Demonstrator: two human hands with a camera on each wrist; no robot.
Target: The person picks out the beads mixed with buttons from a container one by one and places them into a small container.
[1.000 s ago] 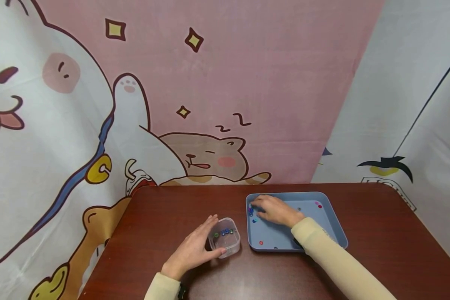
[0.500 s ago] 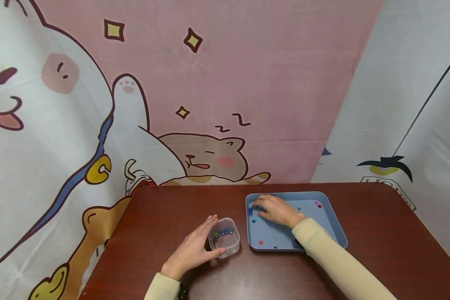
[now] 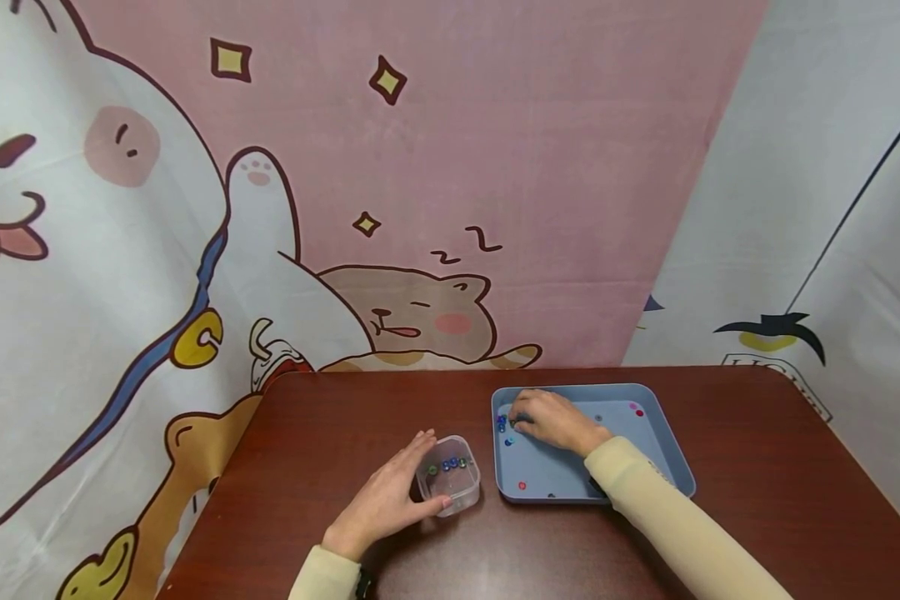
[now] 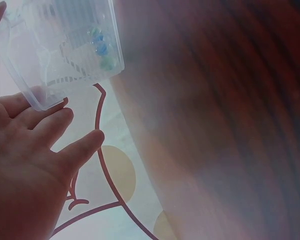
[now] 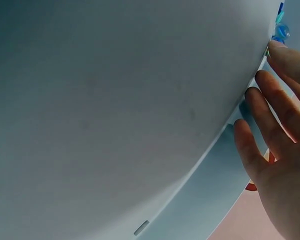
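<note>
My left hand (image 3: 382,500) holds a small clear plastic box (image 3: 461,500) between thumb and fingers. Several blue and green glass marbles (image 4: 101,47) lie inside it. Over the left part of a blue-grey tray (image 3: 570,485), my right hand (image 3: 555,421) pinches a small dark greenish marble (image 3: 513,422) between thumb and fingertips. Blue marbles (image 3: 502,423) lie just left of those fingertips, with another blue one (image 3: 508,442) a little nearer. In the right wrist view, the index fingertip is close to blue marbles (image 5: 283,31), and the other fingers are fairly straight.
Red bits (image 3: 522,485) lie at the tray's near left, and pink and red ones (image 3: 637,409) at its far right. A small grey piece (image 3: 598,417) lies near its middle. The dark wooden table (image 3: 330,425) meets a printed cloth (image 3: 570,208) behind.
My right hand's fingertips have drawn together and pulled slightly right, away from the tray's left wall, onto a marble. My left hand and the box have stayed still.
</note>
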